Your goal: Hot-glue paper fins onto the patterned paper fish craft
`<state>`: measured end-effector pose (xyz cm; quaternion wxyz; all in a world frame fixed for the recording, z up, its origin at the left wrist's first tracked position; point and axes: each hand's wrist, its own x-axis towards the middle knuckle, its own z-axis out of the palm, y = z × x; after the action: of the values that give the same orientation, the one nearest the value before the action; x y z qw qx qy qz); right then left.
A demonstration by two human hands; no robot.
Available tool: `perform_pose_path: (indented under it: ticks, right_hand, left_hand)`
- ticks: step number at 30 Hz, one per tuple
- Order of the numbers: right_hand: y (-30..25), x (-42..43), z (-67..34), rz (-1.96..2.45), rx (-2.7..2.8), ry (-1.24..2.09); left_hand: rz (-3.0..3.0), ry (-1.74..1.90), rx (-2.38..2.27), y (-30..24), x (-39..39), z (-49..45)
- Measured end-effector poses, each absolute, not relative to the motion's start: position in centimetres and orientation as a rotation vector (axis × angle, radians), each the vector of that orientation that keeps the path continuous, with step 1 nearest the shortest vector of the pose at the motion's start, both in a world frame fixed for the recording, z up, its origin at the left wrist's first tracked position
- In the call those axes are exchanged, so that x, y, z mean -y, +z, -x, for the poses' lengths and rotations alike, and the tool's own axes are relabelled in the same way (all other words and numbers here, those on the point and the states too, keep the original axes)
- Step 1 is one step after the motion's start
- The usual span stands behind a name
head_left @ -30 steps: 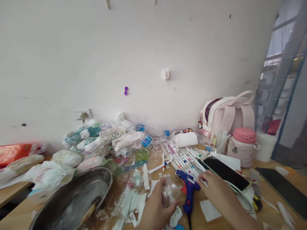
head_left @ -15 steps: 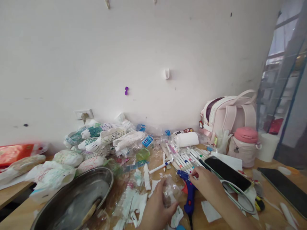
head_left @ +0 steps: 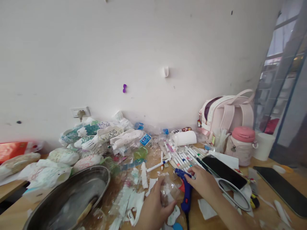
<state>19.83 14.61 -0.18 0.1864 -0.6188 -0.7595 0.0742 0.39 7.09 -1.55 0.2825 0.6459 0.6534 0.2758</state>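
Note:
My left hand [head_left: 153, 204] is curved around a clear piece of plastic bottle [head_left: 169, 191], its thumb and fingers on either side. A blue hot glue gun [head_left: 186, 195] with an orange trigger lies just to the right, its cord running toward me. The fingers of my right hand [head_left: 198, 179] are bent in and closed at the upper part of the glue gun; their tips are partly hidden. White paper scraps [head_left: 137, 204] and clear plastic bits lie left of my left hand. Several capped marker pens [head_left: 182, 158] are spread beyond both hands.
A dark metal basin [head_left: 106, 179] holding a brush stands at the left. Paper-covered, coloured bottle shapes [head_left: 63, 155] are heaped behind it. At the right lie a phone [head_left: 224, 171], a white ring [head_left: 247, 207] and a dark tablet [head_left: 280, 188], near a pink backpack [head_left: 225, 115].
The whole view shifts slightly left and up. Both hands keep their places at the plastic piece and the glue gun.

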Motion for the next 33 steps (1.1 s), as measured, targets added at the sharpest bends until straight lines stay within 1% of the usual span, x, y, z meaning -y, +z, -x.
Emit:
perform_pose_path:
  ticks: [7,17,28,31,33]
  right_hand:
    - [0.2,-14.2,-19.7,1.727,2.177,0.179]
    - [-0.6,-14.9,-20.9,1.706,2.039,0.144]
    - [-0.7,-14.5,-20.0,1.594,2.167,0.159]
    - [-1.0,-14.5,-19.9,1.540,2.153,0.170]
    - [-1.3,-14.4,-19.9,1.399,2.089,0.239]
  left_hand:
    - [-1.722,0.719,-1.722,-1.3,-6.8,-0.8]
    - [-1.712,0.696,-1.752,-1.4,-6.9,-0.8]
    - [-1.737,0.657,-1.759,-1.3,-6.6,-1.0]
    - [-1.680,0.727,-1.709,-2.1,-6.9,-0.8]
    - [-1.569,0.845,-1.578,-2.9,-7.2,-0.6]
